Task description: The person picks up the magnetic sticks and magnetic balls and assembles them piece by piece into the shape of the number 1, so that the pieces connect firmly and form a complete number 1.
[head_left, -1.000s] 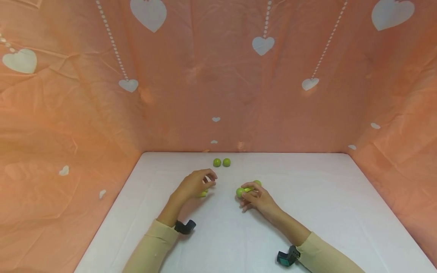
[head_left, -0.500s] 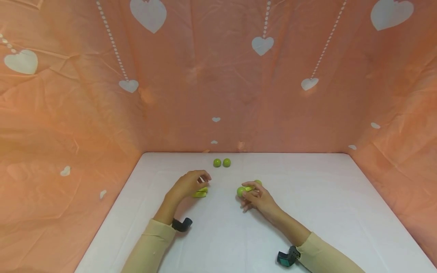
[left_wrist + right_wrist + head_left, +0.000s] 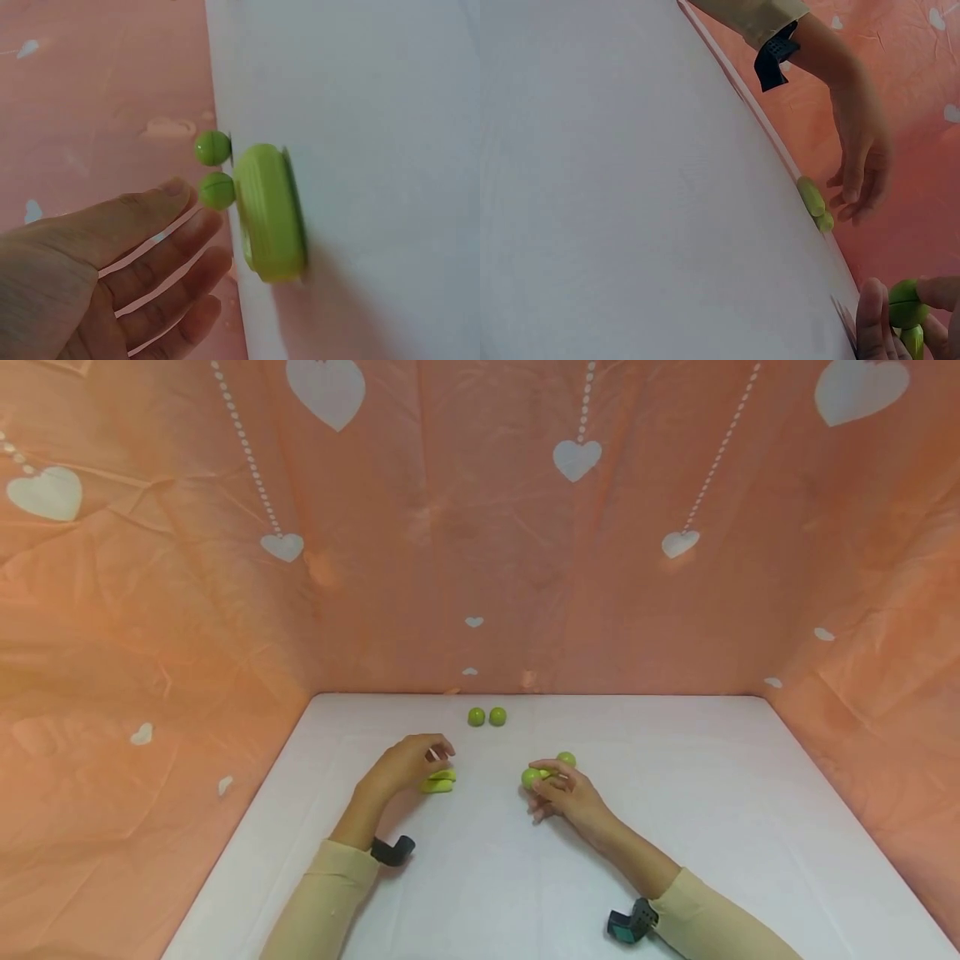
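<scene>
My left hand [image 3: 408, 762] hovers beside two short lime-green bars [image 3: 437, 786] on the table, its fingers loosely bent around nothing. In the left wrist view, a bar [image 3: 271, 214] shows lengthwise ridges and lies just past the fingertips. My right hand [image 3: 573, 802] pinches a green ball [image 3: 530, 778] between thumb and fingers. A lime-green bar [image 3: 913, 341] runs from that ball, and a second ball [image 3: 566, 759] shows at its far end, so the piece looks like a small dumbbell. The fingers partly hide the bar.
Two more green balls [image 3: 476, 717] [image 3: 497, 717] sit side by side near the back of the white table [image 3: 675, 777]. An orange cloth [image 3: 480, 543] with pale hearts hangs behind and along both sides. A dark wrist camera [image 3: 393, 851] is strapped to the left wrist.
My left hand has drawn back a little to the left, uncovering more of the two bars on the table. The right hand and its dumbbell-like piece have hardly moved.
</scene>
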{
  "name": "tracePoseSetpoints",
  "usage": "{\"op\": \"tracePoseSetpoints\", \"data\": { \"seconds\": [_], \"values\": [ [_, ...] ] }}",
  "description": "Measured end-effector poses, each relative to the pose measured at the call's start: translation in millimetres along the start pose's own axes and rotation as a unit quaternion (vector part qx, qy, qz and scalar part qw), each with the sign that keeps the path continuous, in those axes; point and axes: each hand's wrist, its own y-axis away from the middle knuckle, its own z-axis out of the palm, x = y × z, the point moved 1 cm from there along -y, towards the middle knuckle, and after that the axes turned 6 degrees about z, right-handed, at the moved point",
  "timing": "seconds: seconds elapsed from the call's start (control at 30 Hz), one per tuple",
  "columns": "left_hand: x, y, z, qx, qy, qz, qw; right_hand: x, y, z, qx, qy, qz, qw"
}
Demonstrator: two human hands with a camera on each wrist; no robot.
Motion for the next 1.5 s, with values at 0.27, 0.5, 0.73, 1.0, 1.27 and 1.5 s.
{"op": "tracePoseSetpoints", "data": {
  "seconds": [0.27,0.5,0.73,1.0,1.27,1.5],
  "values": [
    [-10.9,1.4,1.5,-0.01,-0.004,-0.002,0.9999,1,-1.2,-2,0.001,0.003,0.003,1.0],
    [-14.4,2.8,2.1,-0.012,-0.005,-0.004,0.9999,1,-0.9,-3,-0.002,0.006,0.002,1.0],
    [-18.0,4.2,4.5,-0.023,-0.009,-0.007,0.9997,1,-1.1,-3,-0.009,0.004,-0.003,0.9999],
    [-17.4,4.7,4.8,-0.021,-0.015,0.006,0.9996,1,-1.1,-5,-0.012,0.003,-0.002,0.9999],
    [-14.4,5.1,5.8,-0.022,-0.023,0.008,0.9995,1,-0.1,-3,-0.009,0.003,0.0,1.0],
    [-13.4,4.0,9.1,-0.019,-0.038,0.002,0.9991,0,0.8,-2,-0.009,0.003,0.001,1.0]
  ]
}}
